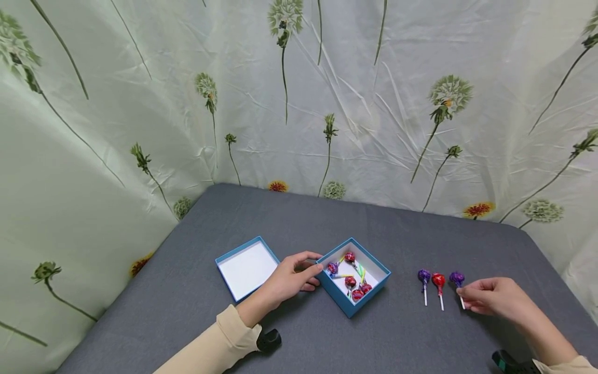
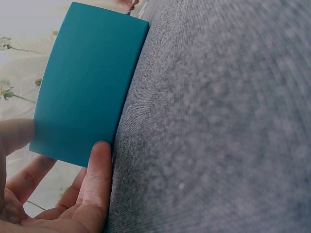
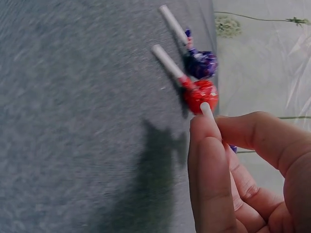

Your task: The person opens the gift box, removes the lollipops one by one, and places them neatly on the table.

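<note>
At lower right a purple lollipop (image 1: pixel 457 278) is pinched by the right hand (image 1: pixel 496 298), apparently for pick-up, a steady lift seemingly called for next, while the lower-centre box (image 1: pixel 334 291) is gripped by the left hand (image 1: pixel 293 275)

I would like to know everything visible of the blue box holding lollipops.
The blue box is open and square-looking, with smooth, cardboard-like walls and a white inside. It stands upright on the grey surface, turned cornerwise to the viewer. Red and purple lollipops lie in it. The left hand grips its left corner.
</note>
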`<action>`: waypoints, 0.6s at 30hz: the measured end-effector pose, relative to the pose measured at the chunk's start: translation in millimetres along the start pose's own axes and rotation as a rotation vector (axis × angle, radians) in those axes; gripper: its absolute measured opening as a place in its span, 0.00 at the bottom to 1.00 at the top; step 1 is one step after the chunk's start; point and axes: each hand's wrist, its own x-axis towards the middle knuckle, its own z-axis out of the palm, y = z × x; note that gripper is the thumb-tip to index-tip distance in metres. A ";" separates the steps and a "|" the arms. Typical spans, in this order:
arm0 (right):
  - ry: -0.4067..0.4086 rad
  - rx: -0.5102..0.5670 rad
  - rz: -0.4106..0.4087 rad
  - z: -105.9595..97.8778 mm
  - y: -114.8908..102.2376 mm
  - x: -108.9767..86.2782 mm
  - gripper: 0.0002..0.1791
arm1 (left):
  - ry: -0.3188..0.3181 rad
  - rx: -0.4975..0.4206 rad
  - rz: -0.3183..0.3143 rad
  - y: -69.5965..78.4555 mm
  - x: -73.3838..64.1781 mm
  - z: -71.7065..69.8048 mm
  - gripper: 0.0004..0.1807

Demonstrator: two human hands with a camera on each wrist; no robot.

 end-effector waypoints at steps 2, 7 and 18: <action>-0.017 0.022 -0.003 1.4 3.0 2.5 0.16 | 0.001 -0.001 0.000 0.1 0.3 -0.2 0.23; -0.060 0.055 0.004 4.5 7.7 3.8 0.14 | 0.000 -0.007 0.005 0.5 0.7 0.3 0.23; -0.140 0.071 0.001 2.6 12.0 9.5 0.14 | 0.003 -0.009 -0.001 -0.5 0.4 -0.8 0.23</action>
